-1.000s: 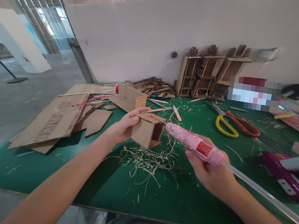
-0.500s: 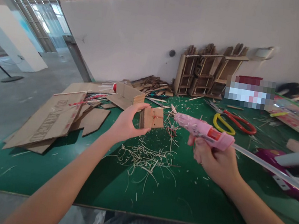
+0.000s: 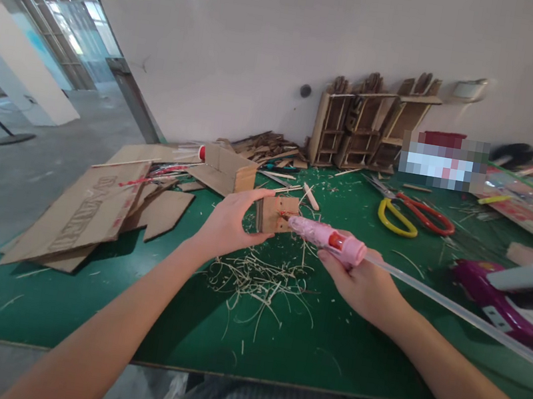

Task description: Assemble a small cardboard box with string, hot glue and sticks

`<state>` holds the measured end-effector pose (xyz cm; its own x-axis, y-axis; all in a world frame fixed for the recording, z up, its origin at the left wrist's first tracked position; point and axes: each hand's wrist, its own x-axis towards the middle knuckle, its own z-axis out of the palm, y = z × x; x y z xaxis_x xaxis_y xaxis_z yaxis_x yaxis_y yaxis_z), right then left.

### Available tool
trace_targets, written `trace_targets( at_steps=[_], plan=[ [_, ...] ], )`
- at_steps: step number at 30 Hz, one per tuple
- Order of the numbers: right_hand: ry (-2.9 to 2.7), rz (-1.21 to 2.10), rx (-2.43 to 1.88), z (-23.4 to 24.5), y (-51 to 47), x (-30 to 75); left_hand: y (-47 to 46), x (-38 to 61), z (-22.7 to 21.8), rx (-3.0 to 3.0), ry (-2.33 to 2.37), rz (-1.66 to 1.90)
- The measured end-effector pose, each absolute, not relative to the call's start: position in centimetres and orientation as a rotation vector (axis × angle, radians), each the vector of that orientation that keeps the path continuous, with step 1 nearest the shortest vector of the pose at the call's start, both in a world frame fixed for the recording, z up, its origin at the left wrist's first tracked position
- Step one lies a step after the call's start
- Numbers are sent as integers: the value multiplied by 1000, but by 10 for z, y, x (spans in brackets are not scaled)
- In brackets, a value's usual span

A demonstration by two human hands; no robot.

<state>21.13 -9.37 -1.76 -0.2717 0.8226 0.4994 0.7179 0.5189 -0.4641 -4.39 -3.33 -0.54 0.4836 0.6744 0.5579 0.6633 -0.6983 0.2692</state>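
Observation:
Between thumb and fingers, my left hand (image 3: pixel 227 221) grips a small cardboard piece (image 3: pixel 271 218) by its left side; a bit of red shows on its face. My right hand (image 3: pixel 364 284) is closed round a pink hot glue gun (image 3: pixel 324 235), with a long clear glue stick (image 3: pixel 437 301) running out of its back. The gun's nozzle points left and reaches the face of the cardboard piece, at the red bit; whether it touches I cannot tell. Below both lies a tangle of thin pale strands (image 3: pixel 257 286) on the green table (image 3: pixel 322 357).
Cut cardboard sheets (image 3: pixel 87 211) lie at the left, with brown scraps (image 3: pixel 269 146) behind. Scissors (image 3: pixel 410 215) with yellow and red handles rest at the right, near a purple power strip (image 3: pixel 507 305). Small cardboard frames (image 3: pixel 363 127) lean against the wall.
My right hand has brought the glue gun left and turned it, so its nozzle is now at the cardboard piece. My left hand has stayed nearly in place, still gripping the piece.

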Motion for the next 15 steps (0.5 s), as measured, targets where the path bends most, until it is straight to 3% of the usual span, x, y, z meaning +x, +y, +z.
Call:
trace_targets(
  at_steps=[15],
  plan=[
    [-1952,254,-1285,-20,-96,215,-34,-44,-7,2663,1198,1029]
  ],
)
